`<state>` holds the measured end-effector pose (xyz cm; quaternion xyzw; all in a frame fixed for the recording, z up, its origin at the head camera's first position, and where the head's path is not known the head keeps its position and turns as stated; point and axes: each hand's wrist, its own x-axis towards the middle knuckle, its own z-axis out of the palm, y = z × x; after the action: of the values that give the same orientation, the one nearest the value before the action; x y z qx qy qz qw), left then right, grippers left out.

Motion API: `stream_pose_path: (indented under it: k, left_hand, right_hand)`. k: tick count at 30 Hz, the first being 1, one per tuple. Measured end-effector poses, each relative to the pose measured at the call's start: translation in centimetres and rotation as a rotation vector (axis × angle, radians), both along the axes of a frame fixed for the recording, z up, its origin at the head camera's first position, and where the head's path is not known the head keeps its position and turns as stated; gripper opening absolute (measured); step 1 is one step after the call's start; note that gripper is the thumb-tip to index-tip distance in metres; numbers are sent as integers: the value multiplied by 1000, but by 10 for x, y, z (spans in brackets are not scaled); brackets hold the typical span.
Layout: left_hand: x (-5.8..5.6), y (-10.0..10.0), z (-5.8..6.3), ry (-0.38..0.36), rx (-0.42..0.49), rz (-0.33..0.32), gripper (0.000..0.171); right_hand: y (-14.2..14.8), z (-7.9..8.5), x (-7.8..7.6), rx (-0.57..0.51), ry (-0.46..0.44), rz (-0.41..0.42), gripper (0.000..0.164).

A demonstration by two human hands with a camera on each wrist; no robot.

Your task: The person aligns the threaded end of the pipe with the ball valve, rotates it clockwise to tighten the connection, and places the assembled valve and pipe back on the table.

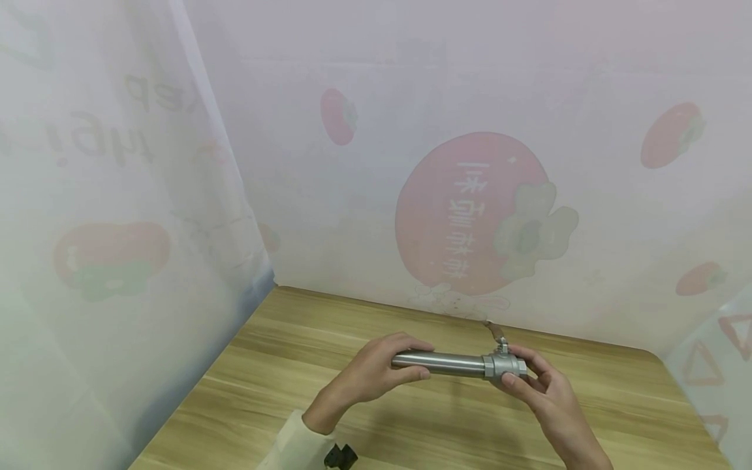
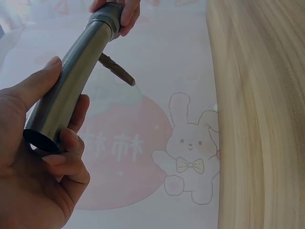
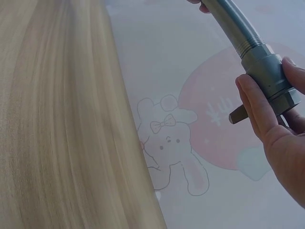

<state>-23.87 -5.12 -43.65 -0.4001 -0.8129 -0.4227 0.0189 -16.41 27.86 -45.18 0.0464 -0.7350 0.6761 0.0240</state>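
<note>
A shiny steel pipe (image 1: 452, 364) is joined at its right end to a metal ball valve (image 1: 499, 367), and the pair is held level above the table. My left hand (image 1: 376, 369) grips the pipe near its free end, thumb on the near side. In the left wrist view the pipe's hollow end (image 2: 42, 139) shows by the palm. My right hand (image 1: 549, 388) holds the valve body between thumb and fingers. The valve's lever handle (image 1: 495, 331) points away toward the back wall. Screw threads (image 3: 250, 45) are visible where pipe meets valve in the right wrist view.
The wood-grain table (image 1: 282, 365) lies under both hands. A pale curtain (image 1: 329, 215) printed with red persimmons stands along its back edge, and another curtain (image 1: 117, 196) hangs at the left. A small black object (image 1: 341, 455) sits at the left sleeve cuff.
</note>
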Motion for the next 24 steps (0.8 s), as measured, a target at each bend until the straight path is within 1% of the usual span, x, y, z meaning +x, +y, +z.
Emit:
stream_pose_path:
  k: [3, 7, 9, 11, 14, 19, 24]
  left_hand:
    - [1, 1, 0, 12, -7, 35, 42]
    - [2, 3, 1, 40, -46, 90, 39]
    - [3, 4, 1, 50, -62, 103, 37]
    - [3, 4, 1, 54, -70, 103, 35]
    - [3, 4, 0, 38, -67, 82, 34]
    - [2, 3, -2, -17, -46, 44, 35]
    - [1, 4, -2, -65, -47, 37, 35]
  right_hand:
    - [0, 0, 0, -2, 5, 6, 50]
    - [1, 0, 0, -5, 11, 12, 50]
    - [1, 0, 0, -10, 13, 14, 50]
    - [1, 0, 0, -15, 16, 17, 50]
    - [1, 0, 0, -19, 13, 17, 50]
    - [1, 1, 0, -15, 4, 5, 51]
    - [0, 1, 0, 3, 17, 0, 51]
